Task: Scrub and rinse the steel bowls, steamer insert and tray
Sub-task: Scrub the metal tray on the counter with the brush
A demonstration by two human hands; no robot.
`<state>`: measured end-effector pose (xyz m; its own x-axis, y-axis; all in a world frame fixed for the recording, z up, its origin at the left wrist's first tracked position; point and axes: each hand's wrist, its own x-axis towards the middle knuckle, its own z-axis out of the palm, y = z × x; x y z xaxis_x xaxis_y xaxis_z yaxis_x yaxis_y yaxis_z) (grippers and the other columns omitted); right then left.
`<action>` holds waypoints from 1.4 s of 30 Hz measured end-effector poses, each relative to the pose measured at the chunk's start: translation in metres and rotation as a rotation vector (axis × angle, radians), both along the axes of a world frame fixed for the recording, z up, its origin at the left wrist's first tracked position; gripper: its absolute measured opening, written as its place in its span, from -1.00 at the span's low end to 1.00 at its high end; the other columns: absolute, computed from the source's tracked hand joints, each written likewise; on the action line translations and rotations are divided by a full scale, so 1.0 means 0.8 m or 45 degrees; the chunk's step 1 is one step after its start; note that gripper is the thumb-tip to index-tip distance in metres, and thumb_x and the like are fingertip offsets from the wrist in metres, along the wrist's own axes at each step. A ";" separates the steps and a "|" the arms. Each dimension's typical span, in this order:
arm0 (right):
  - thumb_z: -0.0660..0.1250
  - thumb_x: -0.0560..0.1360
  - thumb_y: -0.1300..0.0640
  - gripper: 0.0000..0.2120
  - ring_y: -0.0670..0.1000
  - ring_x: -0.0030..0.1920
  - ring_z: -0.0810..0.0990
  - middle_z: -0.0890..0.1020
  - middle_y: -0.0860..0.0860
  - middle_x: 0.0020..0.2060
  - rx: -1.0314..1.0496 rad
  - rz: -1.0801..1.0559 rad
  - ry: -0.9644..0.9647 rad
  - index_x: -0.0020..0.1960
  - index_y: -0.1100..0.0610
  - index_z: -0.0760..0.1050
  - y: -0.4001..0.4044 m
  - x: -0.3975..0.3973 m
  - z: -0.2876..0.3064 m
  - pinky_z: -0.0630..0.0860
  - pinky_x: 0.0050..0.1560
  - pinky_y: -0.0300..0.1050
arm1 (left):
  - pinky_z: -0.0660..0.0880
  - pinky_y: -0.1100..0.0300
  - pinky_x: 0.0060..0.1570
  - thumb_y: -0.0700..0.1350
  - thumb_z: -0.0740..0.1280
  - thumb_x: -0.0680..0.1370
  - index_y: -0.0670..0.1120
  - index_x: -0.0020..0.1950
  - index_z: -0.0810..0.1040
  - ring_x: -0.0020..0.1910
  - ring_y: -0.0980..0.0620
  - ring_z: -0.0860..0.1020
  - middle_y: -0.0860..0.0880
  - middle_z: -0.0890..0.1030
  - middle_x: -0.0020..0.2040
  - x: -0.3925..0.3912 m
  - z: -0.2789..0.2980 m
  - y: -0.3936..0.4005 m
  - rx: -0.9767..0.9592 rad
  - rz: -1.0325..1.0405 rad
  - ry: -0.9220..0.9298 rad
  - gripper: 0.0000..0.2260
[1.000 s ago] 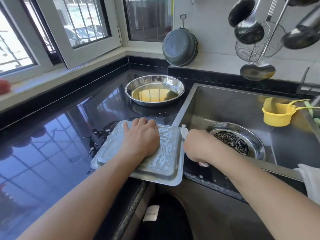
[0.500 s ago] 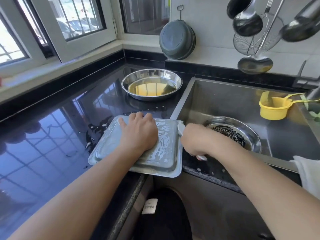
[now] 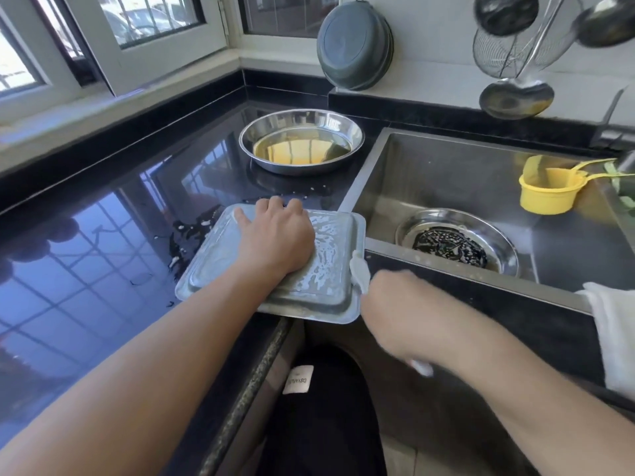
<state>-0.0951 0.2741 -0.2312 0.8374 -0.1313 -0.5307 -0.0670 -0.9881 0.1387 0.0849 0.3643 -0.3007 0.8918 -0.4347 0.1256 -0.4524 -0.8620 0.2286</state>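
Two hands on job — left hand point(image 3: 275, 237) flat, pressing soapy tray point(image 3: 335, 269) (upside down) on counter point(image 3: 103, 242); right hand point(image 3: 388, 297) clutching white cloth point(image 3: 359, 271) at tray edge.

right hand point(image 3: 395, 300) motion-blurred, its fingers perhaps closed round a white cloth point(image 3: 359, 271), tray point(image 3: 330, 255) centre hidden beneath left hand point(image 3: 275, 235)

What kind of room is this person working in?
Most likely a home kitchen: a steel sink set in a black counter, ladles hanging on the wall, and a soapy tray being scrubbed.
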 end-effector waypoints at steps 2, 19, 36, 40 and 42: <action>0.17 0.57 0.30 -0.85 0.02 -0.36 0.27 0.36 0.04 -0.24 0.148 -0.031 -0.096 0.03 0.14 0.47 0.007 -0.038 -0.013 0.20 -0.41 -0.13 | 0.08 -0.50 0.42 -0.03 -0.04 0.71 -0.03 0.16 0.46 0.37 -0.22 0.36 -0.16 0.49 0.29 0.001 -0.001 0.000 -0.006 -0.001 -0.015 -0.71; 0.11 0.63 -0.26 -0.68 0.08 -0.13 0.57 0.57 -0.10 -0.20 0.049 0.175 -0.524 -0.02 -0.12 0.54 -0.091 -0.029 -0.008 0.49 -0.12 -0.02 | 0.12 -0.50 0.39 -0.04 -0.05 0.70 -0.04 0.14 0.45 0.35 -0.23 0.36 -0.17 0.48 0.26 -0.003 0.002 0.000 0.007 -0.004 -0.004 -0.71; 0.13 0.65 -0.22 -0.63 0.16 -0.04 0.61 0.62 0.02 -0.10 0.196 0.209 -0.746 -0.20 -0.02 0.38 -0.038 -0.029 -0.026 0.50 -0.05 0.03 | 0.12 -0.48 0.40 0.01 -0.07 0.72 -0.03 0.12 0.44 0.37 -0.24 0.36 -0.16 0.48 0.28 -0.002 0.004 0.002 0.027 -0.015 0.012 -0.69; 0.19 0.61 -0.27 -0.64 0.11 -0.07 0.61 0.62 -0.06 -0.16 0.159 0.025 -0.662 -0.09 -0.04 0.58 -0.090 -0.043 -0.016 0.53 -0.08 0.00 | 0.12 -0.46 0.42 0.02 -0.06 0.72 -0.05 0.28 0.49 0.40 -0.22 0.35 -0.15 0.48 0.34 -0.002 0.005 0.002 0.039 -0.024 -0.001 -0.63; 0.18 0.60 -0.27 -0.65 0.10 -0.10 0.61 0.62 -0.08 -0.19 0.180 0.009 -0.720 -0.10 -0.07 0.59 -0.107 -0.048 -0.013 0.55 -0.08 0.02 | 0.14 -0.44 0.41 0.02 -0.05 0.71 -0.05 0.30 0.49 0.40 -0.22 0.36 -0.15 0.48 0.35 -0.004 0.006 0.001 0.059 -0.026 -0.008 -0.62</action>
<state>-0.1339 0.1887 -0.2413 0.9963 -0.0850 -0.0124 -0.0855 -0.9951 -0.0501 0.0819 0.3649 -0.2960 0.8820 -0.4581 0.1102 -0.4711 -0.8623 0.1857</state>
